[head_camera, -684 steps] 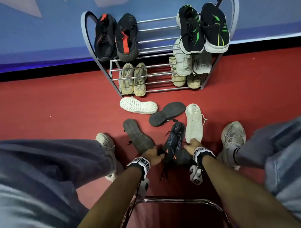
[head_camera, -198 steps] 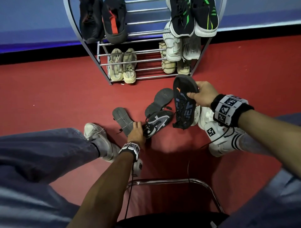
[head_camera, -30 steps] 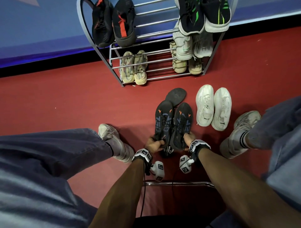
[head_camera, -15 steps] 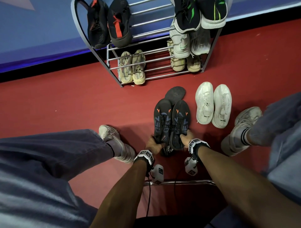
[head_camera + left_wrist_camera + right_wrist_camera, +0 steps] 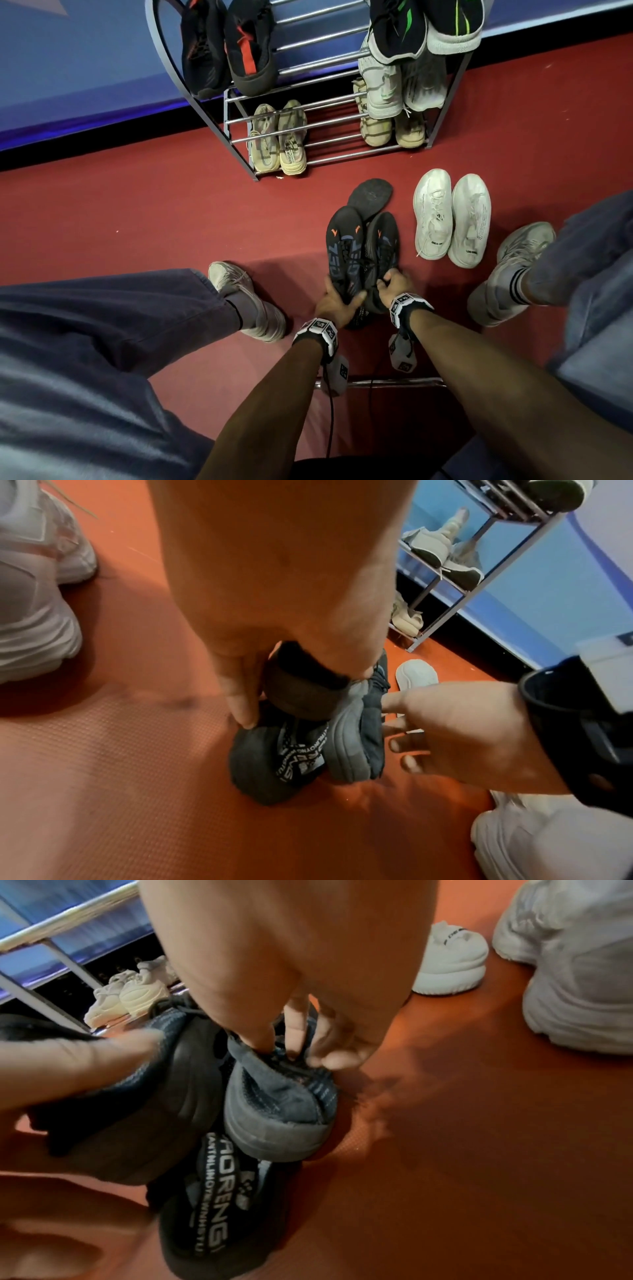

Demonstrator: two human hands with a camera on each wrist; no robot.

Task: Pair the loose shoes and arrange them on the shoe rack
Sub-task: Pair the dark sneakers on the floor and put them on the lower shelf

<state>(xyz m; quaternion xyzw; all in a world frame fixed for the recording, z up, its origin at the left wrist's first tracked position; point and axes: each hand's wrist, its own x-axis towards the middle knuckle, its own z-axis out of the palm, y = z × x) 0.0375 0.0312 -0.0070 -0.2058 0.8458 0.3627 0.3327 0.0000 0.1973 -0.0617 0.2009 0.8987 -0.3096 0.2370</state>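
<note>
The left hand [image 5: 337, 301] grips the heel of the left dark shoe [image 5: 344, 250], fingers curled round its outer side and thumb across the back. The right hand [image 5: 394, 286] pinches the collar of the right dark shoe [image 5: 383, 246], fingertips hooked inside the opening. The two shoes are pressed side by side, toes pointing far, heels raised off the red floor [image 5: 171, 219]. Under their heels lies a third dark shoe [image 5: 212, 1204] with white lettering, and a sole-up shoe [image 5: 371, 198] touches their toes on the far side. A white pair [image 5: 452, 219] stands just to the right. The rack [image 5: 236, 130] stands far, with free rails in the middle of its shelves.

Risks, as I judge them: the right hand's hold is only a pinch on soft fabric, so that shoe could slip or swing when lifted. Loose laces may snag the shoe beneath and drag it along. Carried forward low, the toes could knock the sole-up shoe. On the sloped rails, a shoe set down carelessly may slide off.
</note>
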